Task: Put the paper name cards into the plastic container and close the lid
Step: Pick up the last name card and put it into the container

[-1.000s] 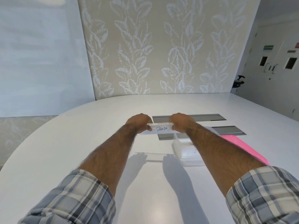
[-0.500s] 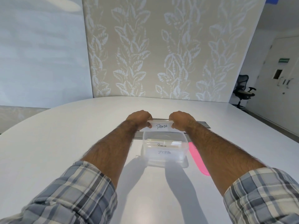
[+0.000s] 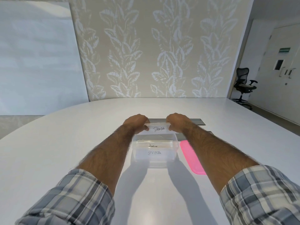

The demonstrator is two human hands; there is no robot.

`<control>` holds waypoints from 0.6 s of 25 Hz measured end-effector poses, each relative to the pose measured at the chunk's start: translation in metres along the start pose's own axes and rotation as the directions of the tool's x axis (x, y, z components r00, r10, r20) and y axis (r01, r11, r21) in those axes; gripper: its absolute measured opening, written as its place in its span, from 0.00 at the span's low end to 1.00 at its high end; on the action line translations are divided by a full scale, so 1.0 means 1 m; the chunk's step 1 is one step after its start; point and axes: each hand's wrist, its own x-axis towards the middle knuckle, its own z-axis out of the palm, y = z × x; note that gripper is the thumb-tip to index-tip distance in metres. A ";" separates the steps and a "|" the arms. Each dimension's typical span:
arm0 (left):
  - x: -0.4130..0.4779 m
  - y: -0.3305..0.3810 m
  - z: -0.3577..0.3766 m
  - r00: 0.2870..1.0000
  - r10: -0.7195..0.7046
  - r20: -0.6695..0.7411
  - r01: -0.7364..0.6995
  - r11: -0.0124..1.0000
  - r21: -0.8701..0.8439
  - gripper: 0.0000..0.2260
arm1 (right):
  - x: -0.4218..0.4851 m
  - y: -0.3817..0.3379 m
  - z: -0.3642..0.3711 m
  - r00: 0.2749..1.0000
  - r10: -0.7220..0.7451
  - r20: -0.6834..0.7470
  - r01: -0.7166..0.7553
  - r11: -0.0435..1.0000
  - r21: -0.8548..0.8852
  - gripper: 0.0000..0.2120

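Container: your clear plastic container [image 3: 176, 148] stands open on the white table [image 3: 65, 143], straight ahead of you between your forearms.
Contents: two paper name cards are inside it. The one marked PENGUIN [image 3: 153, 144] sits farther back and the one marked ZEBRA [image 3: 154, 153] is against the near wall. You read both through the clear plastic.
Card in hand: the PANDA card [image 3: 159, 129] is in the air at the container's far rim, above the cards already in it. Whether it touches the rim cannot be told.
Card direction: its long axis runs left to right, in line with the two cards below. Its written face is turned toward you and the lettering reads upright.
Left hand [image 3: 137, 123]: your fingers are curled round the card's left end and your thumb presses on its front.
Right hand [image 3: 177, 122]: your fingers are wrapped round the card's right end in the same way, knuckles up.
Lid: the pink lid [image 3: 192, 156] lies flat on the table just right of the container, its long axis running away from you. Your right forearm hides part of it.
Table: grey inset panels [image 3: 194, 122] lie in the tabletop beyond your hands.
Background: a black office chair [image 3: 243, 85] stands far right by a pale door.
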 end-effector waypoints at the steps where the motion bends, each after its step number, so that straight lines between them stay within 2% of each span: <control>1: 0.002 0.001 0.002 1.000 -0.007 0.005 0.007 1.000 -0.004 0.18 | 0.001 0.002 0.002 1.000 -0.003 0.005 0.003 1.000 0.001 0.16; 6: 0.014 0.000 0.011 0.999 -0.028 0.031 0.029 0.999 -0.014 0.16 | 0.010 0.006 0.012 1.000 -0.003 0.018 0.003 1.000 0.019 0.15; 15: 0.036 -0.013 0.042 0.993 -0.047 0.112 0.046 0.999 0.012 0.18 | 0.033 0.010 0.046 0.996 -0.033 0.087 0.029 0.998 0.051 0.16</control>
